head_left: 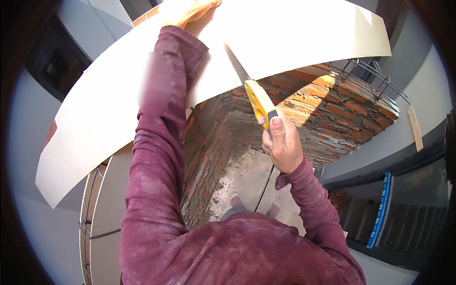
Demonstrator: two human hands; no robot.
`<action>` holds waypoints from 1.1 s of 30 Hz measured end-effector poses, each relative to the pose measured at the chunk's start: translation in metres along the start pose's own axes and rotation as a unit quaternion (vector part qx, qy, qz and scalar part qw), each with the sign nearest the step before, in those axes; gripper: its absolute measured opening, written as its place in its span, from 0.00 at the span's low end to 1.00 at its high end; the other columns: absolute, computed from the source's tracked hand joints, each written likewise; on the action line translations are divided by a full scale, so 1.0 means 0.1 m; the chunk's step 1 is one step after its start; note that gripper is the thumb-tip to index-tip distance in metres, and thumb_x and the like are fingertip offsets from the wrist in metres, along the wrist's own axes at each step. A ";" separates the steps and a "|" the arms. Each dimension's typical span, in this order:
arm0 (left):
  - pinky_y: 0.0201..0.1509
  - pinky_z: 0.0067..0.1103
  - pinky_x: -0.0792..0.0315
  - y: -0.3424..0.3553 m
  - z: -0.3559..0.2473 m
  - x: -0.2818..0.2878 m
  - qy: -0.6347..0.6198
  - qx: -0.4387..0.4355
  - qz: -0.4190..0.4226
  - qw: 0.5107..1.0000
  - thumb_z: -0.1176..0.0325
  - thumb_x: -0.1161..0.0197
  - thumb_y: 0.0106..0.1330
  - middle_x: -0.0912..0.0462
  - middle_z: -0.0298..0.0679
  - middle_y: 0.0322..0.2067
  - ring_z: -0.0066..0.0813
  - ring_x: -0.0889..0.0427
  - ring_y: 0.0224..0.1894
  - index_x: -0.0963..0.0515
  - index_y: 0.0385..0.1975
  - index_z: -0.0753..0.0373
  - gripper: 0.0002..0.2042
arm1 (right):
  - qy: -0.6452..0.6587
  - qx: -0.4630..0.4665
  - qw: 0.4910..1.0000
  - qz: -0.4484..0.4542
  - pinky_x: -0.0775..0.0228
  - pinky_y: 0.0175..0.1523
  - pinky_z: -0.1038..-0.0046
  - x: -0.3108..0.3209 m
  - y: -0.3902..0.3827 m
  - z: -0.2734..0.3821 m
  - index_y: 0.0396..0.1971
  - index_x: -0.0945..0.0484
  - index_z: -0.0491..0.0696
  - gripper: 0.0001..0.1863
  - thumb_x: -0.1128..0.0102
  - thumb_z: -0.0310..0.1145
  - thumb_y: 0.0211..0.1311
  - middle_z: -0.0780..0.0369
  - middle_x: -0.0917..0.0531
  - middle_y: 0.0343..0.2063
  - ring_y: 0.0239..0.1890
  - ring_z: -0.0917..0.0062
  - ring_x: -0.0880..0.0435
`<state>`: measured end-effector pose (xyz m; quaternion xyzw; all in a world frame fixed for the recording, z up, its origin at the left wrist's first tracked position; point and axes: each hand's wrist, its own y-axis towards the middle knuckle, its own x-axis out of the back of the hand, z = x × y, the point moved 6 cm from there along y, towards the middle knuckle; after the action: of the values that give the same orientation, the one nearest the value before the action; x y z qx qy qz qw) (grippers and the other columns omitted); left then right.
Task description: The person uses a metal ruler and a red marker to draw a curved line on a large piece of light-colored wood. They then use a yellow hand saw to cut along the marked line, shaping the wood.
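Observation:
My right hand is closed round the yellow and black handle of a handsaw. The saw's blade slants up and away to the left, across a large pale board, and meets the board's near edge. Glare washes out much of the board, so any cut line is hard to make out. At the top of the view, my left hand lies on the board to the left of the blade, its fingers stretched to the right. The upper edge of the picture cuts off part of that hand.
The board spans rough brick walls with mortar smears. Steel rebar sticks out at the right, and more rebar runs beside a panel at the lower left. My feet stand on a dusty floor below. A dark window is at the right.

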<state>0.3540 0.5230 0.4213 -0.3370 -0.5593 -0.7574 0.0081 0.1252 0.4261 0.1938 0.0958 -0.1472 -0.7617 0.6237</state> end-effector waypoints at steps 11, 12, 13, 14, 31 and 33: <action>0.26 0.32 0.29 -0.02 0.07 0.05 0.000 0.006 0.007 1.000 0.64 0.39 0.56 0.26 0.38 0.19 0.36 0.24 0.22 0.23 0.21 0.53 0.05 | 0.010 -0.075 0.995 -0.060 0.47 0.22 0.81 0.19 -0.92 0.12 0.40 0.30 0.40 0.37 0.65 0.66 0.71 0.70 0.35 0.14 0.15 0.88 0.38; 0.26 0.32 0.29 -0.05 0.15 0.04 0.004 0.006 0.006 1.000 0.64 0.39 0.56 0.26 0.38 0.19 0.36 0.24 0.22 0.23 0.21 0.53 0.05 | 0.052 -0.041 0.998 -0.020 0.45 0.22 0.80 0.02 -0.43 0.01 0.40 0.30 0.42 0.31 0.64 0.60 0.75 0.70 0.35 0.14 0.15 0.87 0.38; 0.26 0.32 0.29 0.01 -0.01 0.04 -0.008 -0.005 0.001 1.000 0.64 0.39 0.56 0.26 0.38 0.19 0.36 0.24 0.22 0.23 0.21 0.53 0.05 | 0.096 -0.009 0.995 -0.026 0.45 0.22 0.79 0.00 -0.10 -0.08 0.40 0.30 0.44 0.27 0.64 0.56 0.77 0.70 0.35 0.15 0.15 0.88 0.38; 0.26 0.32 0.29 0.04 0.02 0.05 0.000 -0.007 -0.003 1.000 0.64 0.39 0.56 0.26 0.38 0.19 0.36 0.24 0.22 0.23 0.21 0.53 0.05 | 0.090 -0.014 0.995 -0.031 0.44 0.22 0.80 -0.03 0.02 -0.12 0.40 0.30 0.44 0.27 0.64 0.56 0.76 0.71 0.36 0.15 0.16 0.88 0.38; 0.25 0.32 0.29 -0.12 -0.04 0.09 0.003 -0.007 0.003 1.000 0.65 0.39 0.55 0.27 0.38 0.18 0.36 0.24 0.21 0.24 0.20 0.53 0.05 | 0.055 -0.064 0.994 -0.070 0.47 0.21 0.78 0.22 -1.10 -0.18 0.41 0.30 0.39 0.35 0.64 0.63 0.72 0.69 0.35 0.12 0.13 0.86 0.37; 0.25 0.32 0.29 -0.12 0.04 0.06 0.007 -0.006 -0.002 1.000 0.65 0.39 0.55 0.28 0.38 0.17 0.36 0.25 0.21 0.24 0.20 0.53 0.05 | 0.026 0.007 0.997 -0.067 0.45 0.21 0.77 0.00 -0.58 -0.27 0.41 0.29 0.39 0.32 0.64 0.59 0.75 0.68 0.35 0.12 0.14 0.85 0.36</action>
<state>0.3465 0.5337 0.4149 -0.3307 -0.5550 -0.7633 0.0088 0.0808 0.4334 0.1481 0.1299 -0.1291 -0.7979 0.5742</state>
